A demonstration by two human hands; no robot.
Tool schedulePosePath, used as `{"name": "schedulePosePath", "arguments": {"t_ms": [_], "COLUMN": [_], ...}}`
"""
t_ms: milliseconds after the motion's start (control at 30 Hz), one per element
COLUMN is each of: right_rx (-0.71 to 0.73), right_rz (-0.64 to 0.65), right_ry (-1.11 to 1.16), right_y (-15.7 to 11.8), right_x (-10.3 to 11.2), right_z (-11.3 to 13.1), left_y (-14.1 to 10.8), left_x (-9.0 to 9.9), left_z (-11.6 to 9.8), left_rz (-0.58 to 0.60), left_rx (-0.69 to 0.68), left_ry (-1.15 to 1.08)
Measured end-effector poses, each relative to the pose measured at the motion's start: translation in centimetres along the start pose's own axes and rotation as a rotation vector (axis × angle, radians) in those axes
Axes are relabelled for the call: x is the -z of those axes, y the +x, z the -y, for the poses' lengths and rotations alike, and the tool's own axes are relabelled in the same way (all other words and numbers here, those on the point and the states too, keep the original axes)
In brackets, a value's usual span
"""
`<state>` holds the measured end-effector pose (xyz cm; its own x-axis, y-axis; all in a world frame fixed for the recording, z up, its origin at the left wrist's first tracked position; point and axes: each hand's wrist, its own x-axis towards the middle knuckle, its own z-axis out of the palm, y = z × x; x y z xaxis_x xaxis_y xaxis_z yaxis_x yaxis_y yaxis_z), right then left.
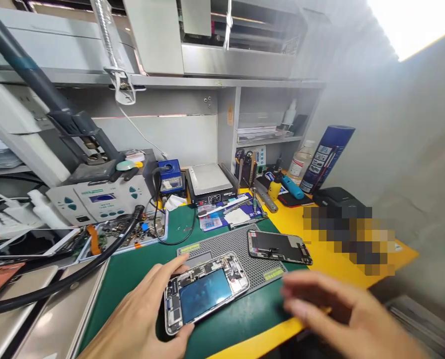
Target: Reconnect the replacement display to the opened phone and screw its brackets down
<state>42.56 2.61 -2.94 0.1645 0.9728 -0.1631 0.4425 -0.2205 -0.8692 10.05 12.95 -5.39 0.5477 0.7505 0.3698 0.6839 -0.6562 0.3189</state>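
My left hand [151,304] grips an opened phone [207,294] by its left end, thumb at the near edge and fingers at the far edge. The phone's circuit boards, metal frame and a large dark blue battery area face up. Its far side overlaps a grey perforated mat [222,244]. A detached phone screen [280,248] lies on the right part of that mat, inner side up. Slightly blurred, my right hand [342,314] hovers by the front edge of the bench, thumb and fingers apart, with nothing visible between them.
Behind the mat are several small tools and a screwdriver [255,202]. A heating plate [209,182], a blue soldering station [169,175] and a hot-air station [98,199] stand at the back. A black hose [106,254] crosses the left side, past a tray of parts [160,232].
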Motion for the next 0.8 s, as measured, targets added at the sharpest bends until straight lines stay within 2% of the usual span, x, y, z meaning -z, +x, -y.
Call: {"name": "schedulePosePath", "arguments": {"t_ms": [33, 67, 133, 200, 333, 467, 600, 800], "right_rx": [0.067, 0.078, 0.101, 0.125, 0.158, 0.193, 0.207, 0.175], "right_rz": [-0.086, -0.107, -0.043, 0.081, 0.274, 0.35, 0.372, 0.33], "right_ry": [-0.248, -0.339, -0.431, -0.49, -0.584, -0.656, -0.7, -0.656], "right_y": [1.1, 2.4, 5.0, 7.2, 9.1, 9.7, 10.1, 10.3], "right_x": [2.2, 4.2, 7.3, 8.8, 8.9, 8.4, 8.5, 8.6], "right_z": [-0.1, -0.1, 0.2, 0.7, 1.3, 1.4, 1.6, 0.9], "left_y": [0.1, 0.2, 0.3, 0.3, 0.1, 0.0, -0.1, 0.3], "left_x": [-0.2, -0.3, -0.3, -0.4, -0.7, -0.9, -0.8, 0.1], "left_z": [0.2, 0.4, 0.8, 1.1, 1.7, 1.9, 1.6, 0.5], "left_rz": [0.02, 0.048, 0.115, 0.163, 0.187, 0.183, 0.241, 0.326], "left_rx": [-0.012, -0.02, -0.015, -0.006, -0.012, 0.009, 0.048, 0.146], "left_ry": [-0.001, 0.0, 0.008, 0.006, 0.001, -0.023, -0.074, -0.223]}}
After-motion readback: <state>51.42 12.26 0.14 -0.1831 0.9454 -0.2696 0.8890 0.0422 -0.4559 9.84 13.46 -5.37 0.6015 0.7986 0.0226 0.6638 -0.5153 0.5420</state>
